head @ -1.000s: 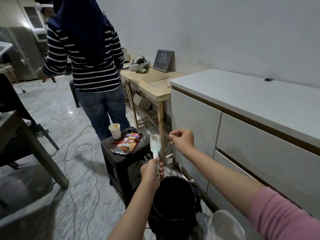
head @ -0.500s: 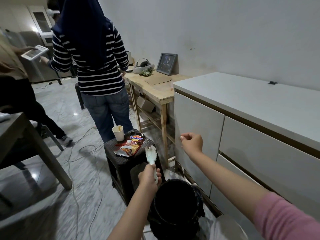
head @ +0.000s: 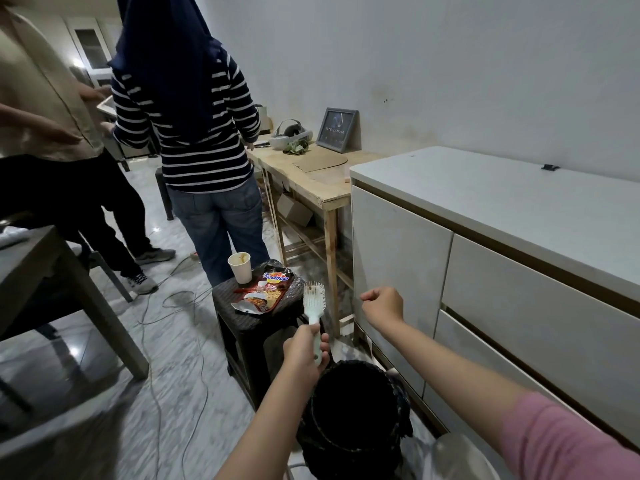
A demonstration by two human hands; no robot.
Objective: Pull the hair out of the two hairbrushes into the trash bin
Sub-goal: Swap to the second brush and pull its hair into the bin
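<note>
We've got the hairbrush (head: 313, 301) gripped by its handle in our left hand (head: 304, 351), upright just past the trash bin (head: 356, 417); right hand (head: 382, 306) beside it, fingers (head: 367, 299) curled shut, contents unclear.

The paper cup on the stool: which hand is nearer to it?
Left. The left hand holds the hairbrush just right of the paper cup; the right hand is further right, by the cabinet.

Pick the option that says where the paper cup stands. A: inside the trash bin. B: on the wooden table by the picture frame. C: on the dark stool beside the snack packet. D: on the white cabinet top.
C: the paper cup stands upright on the dark stool, next to the snack packet.
</note>
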